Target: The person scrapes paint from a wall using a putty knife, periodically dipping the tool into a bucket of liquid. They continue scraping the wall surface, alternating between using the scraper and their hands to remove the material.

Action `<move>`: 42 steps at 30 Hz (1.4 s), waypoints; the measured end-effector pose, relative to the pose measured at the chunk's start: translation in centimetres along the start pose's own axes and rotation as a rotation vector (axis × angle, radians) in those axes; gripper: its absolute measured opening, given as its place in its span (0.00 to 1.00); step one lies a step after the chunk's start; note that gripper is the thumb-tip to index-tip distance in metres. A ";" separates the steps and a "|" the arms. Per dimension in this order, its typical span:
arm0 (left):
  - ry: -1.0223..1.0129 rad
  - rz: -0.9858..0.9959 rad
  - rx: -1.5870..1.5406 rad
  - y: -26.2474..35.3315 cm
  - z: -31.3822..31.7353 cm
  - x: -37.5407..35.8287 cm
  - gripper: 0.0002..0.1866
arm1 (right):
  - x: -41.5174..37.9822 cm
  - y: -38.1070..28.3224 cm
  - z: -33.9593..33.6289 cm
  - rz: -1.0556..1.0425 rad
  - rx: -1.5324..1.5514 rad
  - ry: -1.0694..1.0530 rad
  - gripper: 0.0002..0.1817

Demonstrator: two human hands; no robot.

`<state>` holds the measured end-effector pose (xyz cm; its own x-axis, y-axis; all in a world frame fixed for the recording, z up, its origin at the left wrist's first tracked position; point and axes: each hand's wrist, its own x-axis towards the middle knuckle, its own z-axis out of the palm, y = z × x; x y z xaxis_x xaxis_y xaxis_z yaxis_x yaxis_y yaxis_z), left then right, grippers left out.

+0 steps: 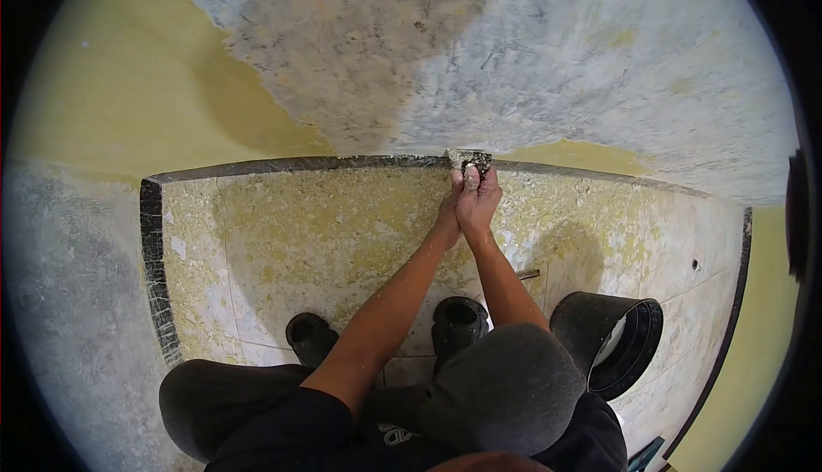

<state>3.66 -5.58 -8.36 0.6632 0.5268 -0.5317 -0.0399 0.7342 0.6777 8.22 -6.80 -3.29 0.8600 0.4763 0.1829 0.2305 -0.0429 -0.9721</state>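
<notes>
A paint-caked scraper [470,158] is pressed flat against the bottom of the wall, just above the dark skirting strip [282,164]. My right hand [479,202] is closed around its lower part, fingers toward the blade. Close against it on the left, my left hand [449,215] also grips the scraper; some of its fingers are hidden. White residue coats the fingertips. Above the tool the wall [514,70] is bared to grey-white, with a strip of yellow paint [582,156] remaining low to the right.
Yellow and white paint flakes [342,232] cover the tiled floor. A black bucket [582,322] lies or leans beside my right knee. Near my right forearm is a small stick-like piece [528,274]. My black shoes [310,338] are below. Yellow paint [128,78] covers the left wall section.
</notes>
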 end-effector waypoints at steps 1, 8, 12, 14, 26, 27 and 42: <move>-0.005 0.004 0.013 -0.5 -0.2 0.4 0.47 | 0.0 0.4 -0.2 -0.002 -0.001 -0.001 0.08; 0.066 -0.060 0.064 -1.4 -0.9 0.7 0.50 | 0.0 2.2 0.0 0.035 -0.031 -0.030 0.08; 0.129 0.028 0.265 0.6 -0.1 -0.7 0.48 | 0.1 1.7 0.3 0.052 0.018 -0.069 0.08; 0.149 -0.106 0.150 0.2 -0.6 -0.4 0.45 | -0.1 2.0 0.2 0.097 0.048 -0.074 0.08; 0.183 -0.082 0.182 2.6 -0.2 -2.1 0.40 | -0.3 0.6 1.3 0.106 0.118 -0.051 0.08; 0.184 -0.082 0.180 2.7 -0.1 -2.2 0.40 | -0.3 0.9 1.1 0.121 0.138 -0.067 0.08; -0.052 0.038 -0.151 -0.2 -0.5 0.9 0.43 | 0.1 0.5 0.2 -0.006 -0.009 -0.072 0.09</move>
<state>3.90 -5.10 -9.20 0.6969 0.5354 -0.4771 -0.1751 0.7722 0.6107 8.37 -6.58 -3.74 0.8237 0.5388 0.1769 0.2396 -0.0479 -0.9697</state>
